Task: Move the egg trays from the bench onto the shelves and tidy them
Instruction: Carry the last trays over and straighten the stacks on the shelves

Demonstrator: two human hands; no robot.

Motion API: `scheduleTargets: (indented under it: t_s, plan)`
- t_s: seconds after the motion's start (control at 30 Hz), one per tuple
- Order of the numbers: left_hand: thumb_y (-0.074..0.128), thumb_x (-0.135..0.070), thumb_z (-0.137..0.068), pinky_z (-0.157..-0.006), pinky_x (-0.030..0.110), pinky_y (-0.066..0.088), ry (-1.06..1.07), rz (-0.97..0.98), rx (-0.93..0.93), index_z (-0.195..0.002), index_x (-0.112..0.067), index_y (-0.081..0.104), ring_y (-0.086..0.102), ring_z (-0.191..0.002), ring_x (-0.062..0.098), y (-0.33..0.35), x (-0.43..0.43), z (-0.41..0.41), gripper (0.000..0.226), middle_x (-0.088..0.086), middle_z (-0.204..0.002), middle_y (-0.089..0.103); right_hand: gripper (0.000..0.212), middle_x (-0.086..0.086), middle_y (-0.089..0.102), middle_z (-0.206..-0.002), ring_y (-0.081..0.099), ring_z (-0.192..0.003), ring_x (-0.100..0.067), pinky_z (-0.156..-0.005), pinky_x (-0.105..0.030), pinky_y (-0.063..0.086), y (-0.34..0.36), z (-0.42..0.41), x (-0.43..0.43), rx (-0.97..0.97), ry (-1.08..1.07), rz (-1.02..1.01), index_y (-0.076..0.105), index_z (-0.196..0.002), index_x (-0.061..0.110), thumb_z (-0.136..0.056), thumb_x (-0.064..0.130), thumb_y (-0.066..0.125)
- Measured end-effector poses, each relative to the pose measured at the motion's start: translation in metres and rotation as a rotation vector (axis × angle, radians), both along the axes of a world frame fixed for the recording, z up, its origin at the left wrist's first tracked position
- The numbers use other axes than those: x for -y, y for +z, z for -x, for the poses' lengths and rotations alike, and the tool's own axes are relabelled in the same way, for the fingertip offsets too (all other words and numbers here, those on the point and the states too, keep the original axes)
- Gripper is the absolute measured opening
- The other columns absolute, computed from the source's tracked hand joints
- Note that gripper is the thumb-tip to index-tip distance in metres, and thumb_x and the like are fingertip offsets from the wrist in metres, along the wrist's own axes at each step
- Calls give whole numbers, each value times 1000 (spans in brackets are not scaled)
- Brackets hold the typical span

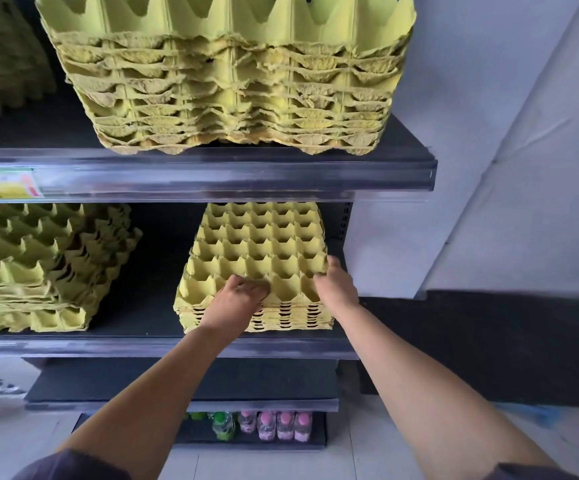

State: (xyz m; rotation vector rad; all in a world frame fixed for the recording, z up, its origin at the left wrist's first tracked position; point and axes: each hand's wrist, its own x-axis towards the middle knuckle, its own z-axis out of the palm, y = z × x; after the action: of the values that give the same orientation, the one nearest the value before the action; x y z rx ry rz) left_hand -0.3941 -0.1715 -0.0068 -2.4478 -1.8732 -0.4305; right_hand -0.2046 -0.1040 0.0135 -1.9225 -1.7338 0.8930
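Hooking curled fingers of the left hand (236, 299) into near cups of the egg tray stack (257, 251), clamping the right hand (336, 285) round its near right corner, at the middle shelf (108, 344) lip. Likely risking shoving only upper trays back, skewing the pile.

I can read no text anywhere from here. The price label (2, 183) on the front edge of the upper shelf (232, 174) is too blurred to make out, and the bottles (274, 426) down low show me no legible print.
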Motion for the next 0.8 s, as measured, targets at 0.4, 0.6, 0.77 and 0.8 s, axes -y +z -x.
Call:
scheduleTargets:
  t_s: [0.4,0.6,0.77,0.8]
  plan:
    - [56,-34,-90,-92,48,33,305,68,-44,-121,-30,55,46,-112,29,3,24,13,31,-1,-120,55,13,-3,71,-84,64,-95,-30,-61,-38,55,-12,28,49,535,369,-742,71,-81,18,-72,23,78]
    - [37,-28,-99,-96,43,30,217,169,67,-133,-32,43,36,-116,29,-4,22,19,35,-4,-133,46,13,-3,71,-77,65,-100,-26,-52,-35,54,-13,31,67,626,307,-653,68,-61,12,-65,10,80]
    - [39,-32,-98,-98,43,30,145,238,13,-138,-32,34,33,-124,26,5,24,26,40,-3,-139,40,19,-12,64,-118,40,-133,-28,-94,-43,46,-9,33,73,634,388,-486,67,-99,5,-92,7,50]
    - [41,-33,-97,-100,43,29,127,243,0,-138,-32,33,32,-127,25,9,25,28,42,-3,-140,40,23,-12,60,-124,36,-135,-28,-98,-43,44,-5,35,74,629,395,-450,64,-108,6,-95,11,45]
